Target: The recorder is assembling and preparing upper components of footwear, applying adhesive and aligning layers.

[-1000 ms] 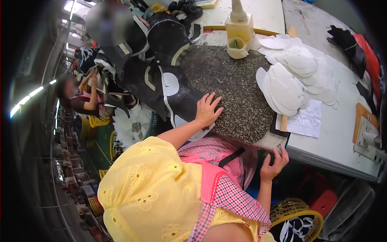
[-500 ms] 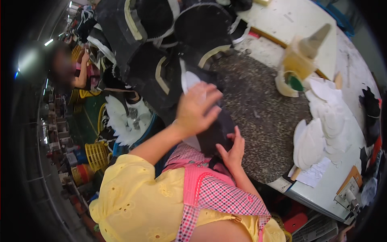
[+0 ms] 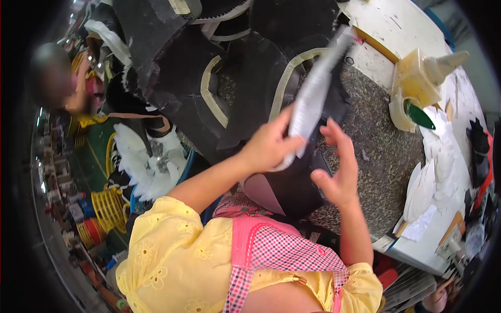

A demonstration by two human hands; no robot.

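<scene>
My left hand grips the lower end of a long, pale grey-white piece of material, its edge toothed. The piece slants up to the right and is smeared by motion. To its right, my right hand is raised, fingers apart, holding nothing. Beneath both hands a black sheet piece lies at the table's near edge, over my lap. Beyond them spread several black cut pieces, some with a curved beige strip.
At the right stand a squeeze bottle of yellowish liquid and a cup with something green. White cut pieces are stacked beside them. On the left are a tub of white pieces, a yellow basket and another person.
My left hand has raised the pale piece, which now points up and right. My right hand has come off the black piece and moved up to the right. The view has shifted slightly.
</scene>
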